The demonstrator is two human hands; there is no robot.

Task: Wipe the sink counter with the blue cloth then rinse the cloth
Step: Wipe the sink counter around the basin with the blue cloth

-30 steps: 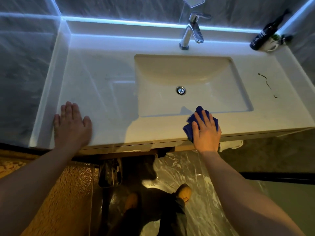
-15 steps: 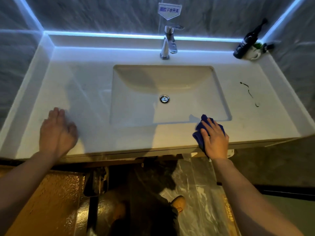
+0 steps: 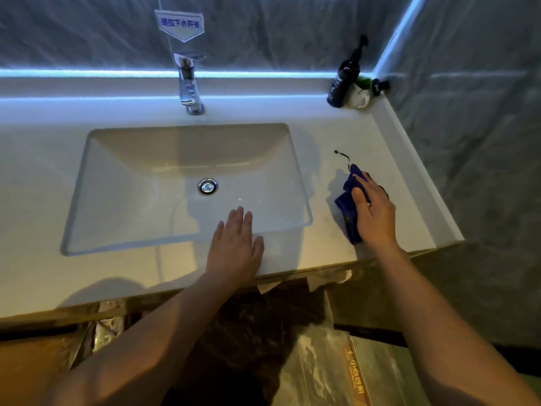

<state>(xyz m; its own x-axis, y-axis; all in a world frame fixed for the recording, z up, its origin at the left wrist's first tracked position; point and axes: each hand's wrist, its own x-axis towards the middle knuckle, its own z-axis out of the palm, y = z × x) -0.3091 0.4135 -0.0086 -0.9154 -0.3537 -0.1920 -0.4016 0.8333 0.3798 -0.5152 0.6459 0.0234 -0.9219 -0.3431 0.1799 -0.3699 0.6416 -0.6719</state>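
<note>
The blue cloth (image 3: 347, 200) lies on the white sink counter (image 3: 395, 171), to the right of the basin (image 3: 164, 183). My right hand (image 3: 373, 212) presses flat on it, fingers pointing away from me. A thin dark stain (image 3: 342, 155) runs on the counter just beyond the cloth's far tip. My left hand (image 3: 235, 247) rests flat on the counter's front strip, fingers reaching over the basin's near edge and holding nothing. The chrome tap (image 3: 188, 83) stands behind the basin, with no water running.
A dark pump bottle (image 3: 345, 76) and a white cup (image 3: 360, 96) stand in the back right corner. A raised lip (image 3: 421, 177) borders the counter's right side against the grey wall. The drain plug (image 3: 208, 186) sits in the basin floor.
My right hand slid the cloth from the front strip by the basin's corner to the right counter, near the stain. My left hand moved from the far left counter to the basin's front.
</note>
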